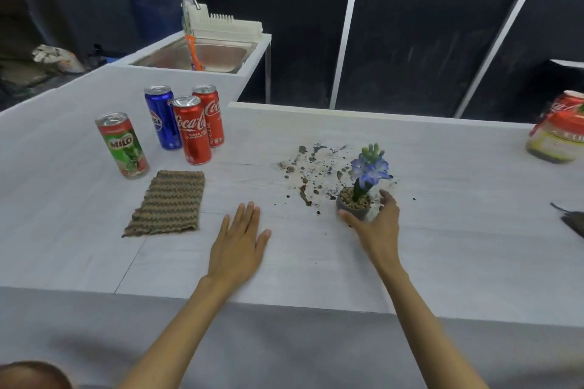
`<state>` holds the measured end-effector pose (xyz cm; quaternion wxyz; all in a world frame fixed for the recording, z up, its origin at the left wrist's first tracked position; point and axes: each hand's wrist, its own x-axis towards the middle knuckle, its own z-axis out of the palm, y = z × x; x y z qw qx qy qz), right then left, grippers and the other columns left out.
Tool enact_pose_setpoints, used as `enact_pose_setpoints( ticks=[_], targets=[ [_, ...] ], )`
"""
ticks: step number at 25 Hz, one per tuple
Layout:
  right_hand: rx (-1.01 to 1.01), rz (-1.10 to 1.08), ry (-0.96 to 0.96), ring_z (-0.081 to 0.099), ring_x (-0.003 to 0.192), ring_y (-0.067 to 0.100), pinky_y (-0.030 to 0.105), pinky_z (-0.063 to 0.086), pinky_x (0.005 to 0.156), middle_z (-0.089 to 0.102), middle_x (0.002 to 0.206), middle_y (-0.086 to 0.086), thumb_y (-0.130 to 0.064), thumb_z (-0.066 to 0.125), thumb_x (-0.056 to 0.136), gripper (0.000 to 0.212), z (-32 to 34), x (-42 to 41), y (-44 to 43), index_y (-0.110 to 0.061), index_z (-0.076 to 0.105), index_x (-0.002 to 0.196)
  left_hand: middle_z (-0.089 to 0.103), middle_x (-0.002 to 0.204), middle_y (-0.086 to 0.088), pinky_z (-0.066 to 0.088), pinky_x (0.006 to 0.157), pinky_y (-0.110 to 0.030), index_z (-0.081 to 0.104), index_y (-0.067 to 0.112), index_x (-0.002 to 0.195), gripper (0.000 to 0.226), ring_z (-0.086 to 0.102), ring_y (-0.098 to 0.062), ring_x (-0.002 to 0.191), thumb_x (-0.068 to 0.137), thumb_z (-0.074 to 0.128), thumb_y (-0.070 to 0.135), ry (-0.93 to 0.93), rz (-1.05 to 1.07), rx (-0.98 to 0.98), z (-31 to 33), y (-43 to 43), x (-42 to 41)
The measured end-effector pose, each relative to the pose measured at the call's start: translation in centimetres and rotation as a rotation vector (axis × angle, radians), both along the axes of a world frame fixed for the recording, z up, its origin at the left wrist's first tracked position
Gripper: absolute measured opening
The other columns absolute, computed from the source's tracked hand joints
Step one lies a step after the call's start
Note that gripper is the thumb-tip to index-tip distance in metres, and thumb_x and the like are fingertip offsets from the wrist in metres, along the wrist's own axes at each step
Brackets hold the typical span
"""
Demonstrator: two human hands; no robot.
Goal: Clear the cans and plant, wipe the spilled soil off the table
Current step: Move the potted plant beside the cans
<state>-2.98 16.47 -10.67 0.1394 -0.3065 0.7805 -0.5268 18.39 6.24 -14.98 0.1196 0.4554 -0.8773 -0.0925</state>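
Observation:
A small grey pot with a blue-flowered plant (358, 199) stands upright right of centre on the white table (442, 246). My right hand (377, 226) curls around the pot's near and right side, thumb at its left base. Spilled soil (308, 172) is scattered just left of and behind the pot. My left hand (237, 246) lies flat on the table, fingers spread, holding nothing. At the left stand a Milo can (122, 145), a blue Pepsi can (162, 117) and two red Coca-Cola cans (192, 134) (211, 115). A brown woven cloth (167, 203) lies in front of them.
A sink (208, 55) with a white dish rack (224, 25) sits beyond the cans at the back. A red-topped jar (557, 133) stands at the table's far right edge, with a dark object (572, 219) nearer along that edge.

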Motion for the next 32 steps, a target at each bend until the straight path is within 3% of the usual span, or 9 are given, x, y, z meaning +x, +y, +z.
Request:
enact_pose_setpoints(
  ticks=[5,11,15,20,24,32],
  targets=[
    [-0.033,0.095,0.031,0.050,0.119,0.027,0.034,0.043,0.099,0.050,0.131,0.012,-0.022,0.077,0.074,0.073,-0.9,-0.2,-1.7,-0.006,0.039,0.134,-0.004,0.158,0.002,-0.006,0.118,-0.030,0.000,0.015,0.148,0.060,-0.007,-0.011,0.146,0.098,0.014,0.044,-0.038,0.020,-0.017,0.0,0.1,0.1],
    [-0.068,0.221,0.060,0.055,0.111,0.029,0.034,0.046,0.092,0.057,0.123,0.013,-0.019,0.077,0.073,0.062,0.0,2.4,-4.9,-0.006,0.047,0.126,-0.002,0.158,0.001,-0.009,0.117,-0.028,0.001,0.014,0.148,0.058,-0.007,-0.010,0.145,0.099,0.017,0.040,0.062,0.021,0.025,1.8,-0.2,2.4],
    [-0.071,0.389,0.070,0.054,0.114,0.026,0.034,0.046,0.096,0.056,0.126,0.011,-0.020,0.078,0.072,0.070,1.0,7.7,-9.4,-0.007,0.044,0.131,0.000,0.158,0.002,-0.011,0.115,-0.027,0.003,0.015,0.148,0.058,-0.007,-0.009,0.145,0.098,0.019,0.041,0.088,0.180,-0.038,2.6,-2.3,8.6],
    [-0.107,0.594,0.049,0.055,0.113,0.020,0.019,0.042,0.089,0.056,0.126,0.007,-0.021,0.078,0.071,0.071,1.4,17.2,-15.3,-0.008,0.043,0.132,0.003,0.158,0.001,-0.006,0.118,-0.032,0.005,0.015,0.148,0.056,-0.005,-0.012,0.146,0.099,0.017,0.039,0.013,0.361,-0.003,2.3,-7.0,18.3],
    [-0.119,0.702,0.038,0.053,0.116,0.020,0.030,0.044,0.099,0.056,0.127,0.007,-0.022,0.077,0.071,0.071,1.4,24.5,-19.4,-0.009,0.043,0.131,0.003,0.158,0.001,-0.005,0.119,-0.034,0.007,0.013,0.149,0.057,-0.004,-0.013,0.146,0.098,0.017,0.040,0.014,0.456,0.049,1.5,-10.3,24.3],
    [-0.005,0.785,0.105,0.048,0.122,0.027,0.034,0.042,0.099,0.048,0.135,0.010,-0.028,0.076,0.074,0.076,-0.9,32.6,-24.8,-0.009,0.035,0.135,0.002,0.158,0.003,-0.005,0.118,-0.033,0.006,0.016,0.149,0.056,-0.003,-0.010,0.146,0.099,0.014,0.040,-0.036,0.417,0.025,-0.7,-12.6,27.3]
  ],
)
